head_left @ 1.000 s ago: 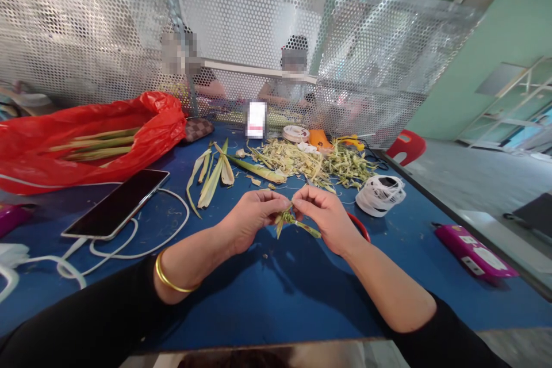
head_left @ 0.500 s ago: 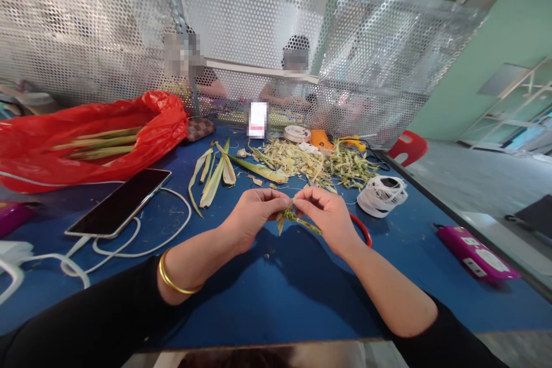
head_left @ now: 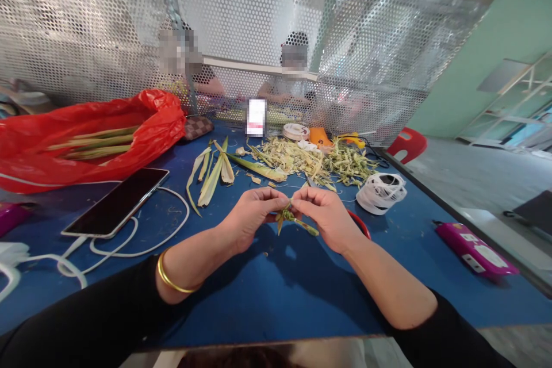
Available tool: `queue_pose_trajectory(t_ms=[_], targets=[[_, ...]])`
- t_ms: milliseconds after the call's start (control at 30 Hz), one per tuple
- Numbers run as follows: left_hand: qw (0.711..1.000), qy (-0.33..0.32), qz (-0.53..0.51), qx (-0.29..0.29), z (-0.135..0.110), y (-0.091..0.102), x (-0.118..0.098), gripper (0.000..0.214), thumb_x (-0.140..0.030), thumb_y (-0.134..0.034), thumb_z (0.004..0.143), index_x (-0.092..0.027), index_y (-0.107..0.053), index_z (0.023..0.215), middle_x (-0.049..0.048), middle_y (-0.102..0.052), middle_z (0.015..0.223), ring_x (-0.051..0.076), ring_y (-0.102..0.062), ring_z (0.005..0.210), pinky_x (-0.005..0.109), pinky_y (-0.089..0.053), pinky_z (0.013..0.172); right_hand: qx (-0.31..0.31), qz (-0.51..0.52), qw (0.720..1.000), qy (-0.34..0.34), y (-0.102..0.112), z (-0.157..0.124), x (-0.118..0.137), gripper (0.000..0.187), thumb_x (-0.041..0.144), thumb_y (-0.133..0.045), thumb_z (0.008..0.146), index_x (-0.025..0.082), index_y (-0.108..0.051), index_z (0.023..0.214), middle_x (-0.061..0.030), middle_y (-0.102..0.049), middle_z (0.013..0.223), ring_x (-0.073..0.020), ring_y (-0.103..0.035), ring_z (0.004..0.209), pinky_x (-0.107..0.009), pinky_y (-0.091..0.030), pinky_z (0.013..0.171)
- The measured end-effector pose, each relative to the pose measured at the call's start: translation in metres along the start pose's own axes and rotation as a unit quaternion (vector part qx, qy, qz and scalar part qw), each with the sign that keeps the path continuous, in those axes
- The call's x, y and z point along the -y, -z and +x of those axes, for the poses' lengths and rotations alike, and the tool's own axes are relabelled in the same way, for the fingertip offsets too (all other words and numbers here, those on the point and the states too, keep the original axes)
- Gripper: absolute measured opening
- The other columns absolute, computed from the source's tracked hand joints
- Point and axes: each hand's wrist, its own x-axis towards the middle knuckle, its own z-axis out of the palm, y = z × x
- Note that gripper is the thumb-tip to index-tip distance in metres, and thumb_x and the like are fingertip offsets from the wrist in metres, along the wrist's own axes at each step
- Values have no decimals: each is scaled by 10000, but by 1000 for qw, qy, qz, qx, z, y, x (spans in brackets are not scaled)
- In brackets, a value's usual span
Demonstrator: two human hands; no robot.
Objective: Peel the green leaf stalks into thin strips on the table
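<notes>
My left hand [head_left: 250,215] and my right hand [head_left: 328,215] meet above the blue table [head_left: 276,293], both pinching a small folded green leaf piece [head_left: 290,219] between their fingertips. A strip of the leaf sticks out down to the right. A gold bangle [head_left: 169,276] circles my left wrist. Loose green leaf strips [head_left: 213,175] lie just beyond my hands, and a pile of leaf trimmings [head_left: 319,162] lies further back.
A red plastic bag [head_left: 86,135] holding long green stalks lies at the left. A phone [head_left: 116,202] with a white cable sits near it. A white string roll [head_left: 382,192] and a pink case [head_left: 474,250] are at the right. Two people sit behind the perforated metal screen [head_left: 259,29].
My fingers have shifted slightly on the leaf piece; both hands stay in the same place.
</notes>
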Motion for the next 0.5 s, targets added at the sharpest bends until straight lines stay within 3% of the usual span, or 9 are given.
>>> queue_pose_trajectory(t_ms=[233,500], targets=[[992,-75,93,-48,0,-3,0,155,-283,-668,691,-134,-630,677,-34,-553,594,66,-446,546,196,-355,543,-31,-49,998,1,-4,-2,1,91,251,-620,719,169,-604,684,37,-567,546,-107,-522,539,-245,-406,572],[998,-58,15,-34,1,-3,2,199,-322,-688,670,-144,-599,679,-11,-575,631,87,-488,575,212,-375,549,-46,-60,997,0,-5,-2,3,88,245,-641,703,158,-626,712,31,-593,579,-102,-535,558,-232,-403,568]])
